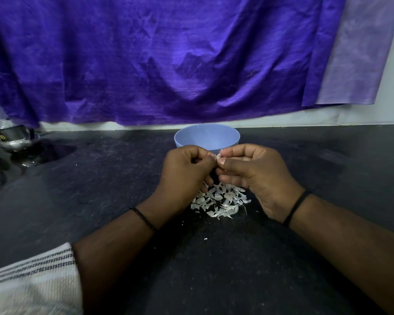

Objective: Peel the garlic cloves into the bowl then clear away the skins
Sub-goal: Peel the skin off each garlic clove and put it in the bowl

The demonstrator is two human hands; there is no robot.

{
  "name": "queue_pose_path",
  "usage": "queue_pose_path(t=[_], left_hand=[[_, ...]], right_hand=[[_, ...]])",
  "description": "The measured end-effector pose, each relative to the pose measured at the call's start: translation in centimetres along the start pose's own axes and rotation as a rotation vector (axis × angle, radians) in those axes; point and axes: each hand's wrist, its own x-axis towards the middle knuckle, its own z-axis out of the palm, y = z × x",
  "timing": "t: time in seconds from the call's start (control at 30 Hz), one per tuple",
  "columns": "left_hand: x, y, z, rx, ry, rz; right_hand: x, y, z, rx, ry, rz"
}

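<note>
From the head view, both hands meet just in front of the blue bowl [207, 135], which stands at the far middle of the dark tabletop [100, 178]. The left hand [187, 176] has its fingers curled in, and the right hand [253, 176] curls toward it; between their fingertips sits a small pale garlic clove [218, 157] with a bit of skin lifting off. Each hand's grip is closed tight on that clove, pinching rather than wrapping it.

Under the hands, nearer the person, lies a heap of white skins [220, 201], with a few stray flakes scattered nearer still. I judge the peeling step is in hand, with the clearing of the skins yet to come. Whether any cloves lie in the bowl I cannot tell; its inside is mostly hidden.

The next move, I'd say, calls for stripping the last skin, letting it fall on the heap, then reaching forward over the rim to drop the clove in.

At the far left stands a metal vessel [14, 137]; I can read no writing anywhere.
</note>
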Motion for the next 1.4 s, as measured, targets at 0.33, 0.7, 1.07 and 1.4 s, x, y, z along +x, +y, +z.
queue_pose_path(t=[0.33, 0.7, 1.07, 1.4], left_hand=[[0.2, 0.1, -0.1, -0.098, 0.029, -0.074], [0.0, 0.3, -0.1, -0.057, 0.086, -0.04], [-0.5, 0.7, -0.1, -0.052, 0.038, -0.05], [-0.1, 0.5, -0.9, 0.433, 0.066, -0.033]], right_hand=[[0.3, 0.2, -0.1, -0.106, 0.053, -0.089], [0.4, 0.1, -0.4, -0.044, 0.002, -0.031], [0.5, 0.4, -0.5, -0.015, 0.041, -0.044], [1.4, 0.4, -0.7, -0.248, 0.161, -0.331]])
